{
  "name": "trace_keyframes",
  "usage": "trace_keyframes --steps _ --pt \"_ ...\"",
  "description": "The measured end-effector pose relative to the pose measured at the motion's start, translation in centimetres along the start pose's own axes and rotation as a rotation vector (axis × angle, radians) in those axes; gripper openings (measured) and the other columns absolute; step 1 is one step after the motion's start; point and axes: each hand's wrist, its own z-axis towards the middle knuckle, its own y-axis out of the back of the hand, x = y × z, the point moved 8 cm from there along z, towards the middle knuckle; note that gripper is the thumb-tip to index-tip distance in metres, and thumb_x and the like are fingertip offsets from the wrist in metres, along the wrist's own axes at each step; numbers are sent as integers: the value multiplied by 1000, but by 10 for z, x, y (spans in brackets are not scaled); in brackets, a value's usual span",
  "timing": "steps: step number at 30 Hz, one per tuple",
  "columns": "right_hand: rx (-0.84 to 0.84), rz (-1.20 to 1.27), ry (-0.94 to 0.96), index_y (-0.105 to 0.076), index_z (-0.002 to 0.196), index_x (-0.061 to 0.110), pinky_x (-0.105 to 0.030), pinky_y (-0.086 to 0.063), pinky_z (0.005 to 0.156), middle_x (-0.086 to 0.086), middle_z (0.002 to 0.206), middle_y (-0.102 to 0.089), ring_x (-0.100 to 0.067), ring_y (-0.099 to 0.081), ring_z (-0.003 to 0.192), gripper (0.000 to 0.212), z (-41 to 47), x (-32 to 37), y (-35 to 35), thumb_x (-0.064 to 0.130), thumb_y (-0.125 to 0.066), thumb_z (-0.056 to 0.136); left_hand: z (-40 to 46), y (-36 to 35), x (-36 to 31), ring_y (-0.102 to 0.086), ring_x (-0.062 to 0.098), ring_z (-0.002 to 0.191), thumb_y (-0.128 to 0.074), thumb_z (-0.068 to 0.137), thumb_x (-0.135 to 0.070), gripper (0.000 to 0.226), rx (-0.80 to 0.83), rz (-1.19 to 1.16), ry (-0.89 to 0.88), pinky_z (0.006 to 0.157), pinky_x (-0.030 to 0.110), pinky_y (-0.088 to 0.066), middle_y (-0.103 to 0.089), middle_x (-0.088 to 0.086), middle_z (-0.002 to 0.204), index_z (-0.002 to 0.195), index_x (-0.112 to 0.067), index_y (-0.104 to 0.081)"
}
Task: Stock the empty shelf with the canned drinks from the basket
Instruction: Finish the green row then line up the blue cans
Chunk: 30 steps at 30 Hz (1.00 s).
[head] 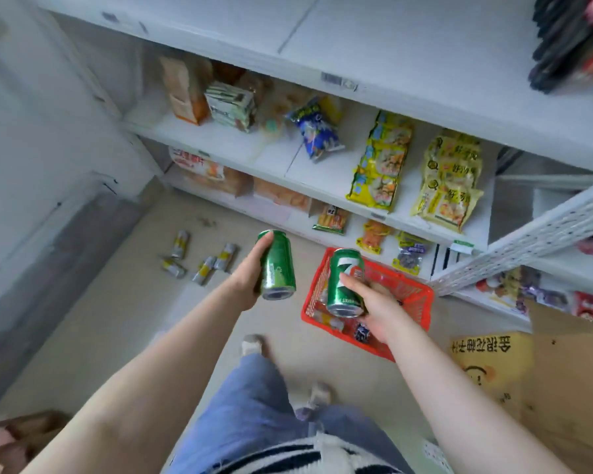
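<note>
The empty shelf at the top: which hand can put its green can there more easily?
Probably the left hand. Its green can is held higher, over the open floor, below the bare part of the empty shelf. The right hand holds its can lower, over the red basket.

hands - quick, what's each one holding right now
Left hand: closed around a green can.
Right hand: closed around a second green can, above the red basket.
</note>
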Motion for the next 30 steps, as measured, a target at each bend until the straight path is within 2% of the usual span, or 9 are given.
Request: trace_keyframes --steps 3,5,8,12,16,21,23,27,30 --pt "59 -80 -4 -60 121 11 -34 -56 67 -12 103 -73 -26 -72 83 57 -4 10 -48 32 -80 71 -8 38 -17 -67 38 94 -61 80 -57 56 33 -190 25 77 45 -56 -63 15 98 116 -14 -56" --pt "110 -103 -16 -58 125 9 -28 -53 54 -14 103 -71 -23 -72 73 68 -4 15 -87 38 -80 68 -14 71 -31 -62 42 108 -64 80 -53 56 23 -285 30 87 48 -53 -63 16 104 119 -13 -55" --pt "159 -131 -2 -56 126 8 -35 -56 73 -16 109 -71 -29 -72 91 80 -1 25 -152 43 -82 59 -23 124 -61 -58 38 112 -62 82 -42 55 40 -318 9 99 45 -46 -62 18 111 123 -6 -54" --pt "203 -72 19 -61 114 9 -36 -53 80 -15 106 -72 -27 -69 95 60 0 39 -246 39 -75 64 -35 197 -123 -63 34 97 -47 83 -32 52 113 -277 -5 96 41 -46 -62 21 112 123 1 -52" --pt "246 -48 49 -62 110 12 -38 -51 88 -12 98 -74 -24 -69 90 53 1 58 -332 40 -71 66 -52 249 -191 -70 26 73 -38 92 -26 41 186 -193 -56 59 27 -55 -61 18 102 120 1 -51" --pt "253 -35 77 -62 110 10 -38 -51 89 -11 94 -75 -23 -71 86 64 2 84 -401 45 -76 59 -49 296 -257 -67 32 96 -74 70 -36 62 67 -10 -220 98 45 -49 -69 19 106 115 3 -59" --pt "270 -59 89 -61 113 11 -38 -51 90 -12 99 -74 -24 -71 89 75 6 97 -420 49 -82 52 -42 308 -278 -67 30 90 -75 71 -38 53 17 3 -247 96 44 -51 -72 17 97 104 1 -63" --pt "292 -116 105 -61 110 12 -36 -51 90 -12 100 -74 -24 -68 94 57 20 126 -452 45 -70 65 -23 315 -314 -67 24 71 -70 81 -31 32 7 -91 -251 70 34 -57 -70 11 80 98 -5 -61" --pt "288 -149 139 -62 107 11 -36 -52 87 -13 102 -72 -25 -68 95 55 38 152 -472 47 -68 67 -6 315 -348 -68 23 72 -71 81 -30 34 4 -132 -270 72 35 -56 -71 9 80 103 -7 -61"
